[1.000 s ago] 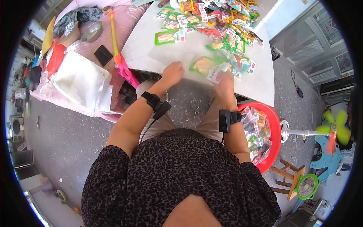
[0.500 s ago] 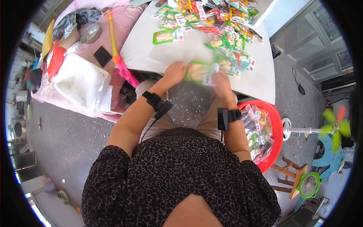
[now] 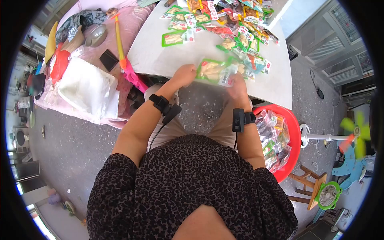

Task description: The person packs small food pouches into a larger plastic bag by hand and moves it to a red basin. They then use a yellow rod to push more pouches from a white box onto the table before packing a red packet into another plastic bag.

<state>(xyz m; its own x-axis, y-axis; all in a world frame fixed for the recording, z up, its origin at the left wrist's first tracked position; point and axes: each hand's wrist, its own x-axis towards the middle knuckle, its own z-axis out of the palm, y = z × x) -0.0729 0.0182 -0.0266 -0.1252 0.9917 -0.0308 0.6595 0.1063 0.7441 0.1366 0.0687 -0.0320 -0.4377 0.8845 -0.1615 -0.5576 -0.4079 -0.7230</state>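
A green-edged clear snack packet [image 3: 210, 70] with pale pieces inside is stretched between my two hands over the table's front edge. My left hand [image 3: 185, 75] is closed at the packet's left end. On the other side my right hand [image 3: 239, 86] pinches the white printed end. Right behind it lie more packets, partly covered by the held one. A similar green-edged packet [image 3: 174, 39] rests flat by itself farther back on the white table [image 3: 156, 56]. The large pile of colourful packets [image 3: 244, 24] spreads over the table's back right.
A red basin [image 3: 295, 132] full of packets stands on the floor at my right. To the left, a pink-covered surface [image 3: 128, 30] carries a white sheet [image 3: 86, 90], a dark phone [image 3: 108, 60] and a yellow-handled pink item [image 3: 121, 44]. A fan [image 3: 357, 131] and wooden stool [image 3: 314, 188] stand right.
The held packet has risen slightly and moved a little away from me, its printed end tilting. My right hand has shifted slightly right; my left hand stays nearly in place.
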